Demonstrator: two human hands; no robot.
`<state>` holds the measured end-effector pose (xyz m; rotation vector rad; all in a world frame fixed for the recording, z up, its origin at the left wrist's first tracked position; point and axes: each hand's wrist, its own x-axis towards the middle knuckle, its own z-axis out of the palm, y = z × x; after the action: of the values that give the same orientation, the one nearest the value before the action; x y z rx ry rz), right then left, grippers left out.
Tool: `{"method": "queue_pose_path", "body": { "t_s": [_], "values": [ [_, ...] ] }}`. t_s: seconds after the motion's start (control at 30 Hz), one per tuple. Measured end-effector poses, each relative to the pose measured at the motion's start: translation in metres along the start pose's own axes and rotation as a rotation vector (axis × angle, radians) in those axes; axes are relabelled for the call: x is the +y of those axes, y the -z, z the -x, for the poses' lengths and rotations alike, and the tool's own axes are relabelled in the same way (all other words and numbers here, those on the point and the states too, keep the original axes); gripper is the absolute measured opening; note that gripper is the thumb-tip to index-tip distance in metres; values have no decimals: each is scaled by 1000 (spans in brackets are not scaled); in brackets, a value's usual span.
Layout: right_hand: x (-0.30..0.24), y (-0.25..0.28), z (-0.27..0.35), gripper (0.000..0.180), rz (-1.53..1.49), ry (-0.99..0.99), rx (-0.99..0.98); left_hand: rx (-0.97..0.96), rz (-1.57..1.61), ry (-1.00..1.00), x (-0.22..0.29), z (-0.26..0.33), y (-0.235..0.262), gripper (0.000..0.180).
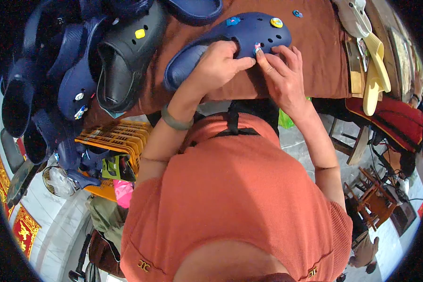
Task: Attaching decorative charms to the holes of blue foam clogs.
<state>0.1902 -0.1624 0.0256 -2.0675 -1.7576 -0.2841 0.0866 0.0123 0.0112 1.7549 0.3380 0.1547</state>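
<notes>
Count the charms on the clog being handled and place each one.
3 visible: a blue charm along the far edge, a round yellow charm nearer the toe, a pink-and-white charm at the right hand. Others may be hidden.

Fingers (268, 67) apparently touch a charm (257, 47).

"How is the bare left hand (219, 66) posed?"
"Fingers curled, thumb (243, 64) stretched toward the bare right hand (286, 77)."
"And that one?"
"Fingers bent, its thumb close by the left thumb's tip."
"The bare left arm (157, 141) and right arm (322, 145)?"
"Bent."
</notes>
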Motion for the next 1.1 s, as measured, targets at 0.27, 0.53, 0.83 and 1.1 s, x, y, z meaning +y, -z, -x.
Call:
{"method": "queue_pose_path", "body": {
  "t_s": [0.27, 0.53, 0.83, 1.1],
  "values": [
    [7, -6, -12, 30, -151, -46, 301, -24, -161, 86, 14, 5, 4, 24],
    [-7, -23, -5, 18, -526, -421, 459, 102, -38, 63, 14, 8, 1, 35],
    [-16, -31, -8, 17, -607, -496, 504, 185, 65, -203, 0, 3, -5, 48],
    [-10, -27, -13, 23, -85, -161, 508, 143, 23, -135, 5, 5, -1, 29]
  ]
}}
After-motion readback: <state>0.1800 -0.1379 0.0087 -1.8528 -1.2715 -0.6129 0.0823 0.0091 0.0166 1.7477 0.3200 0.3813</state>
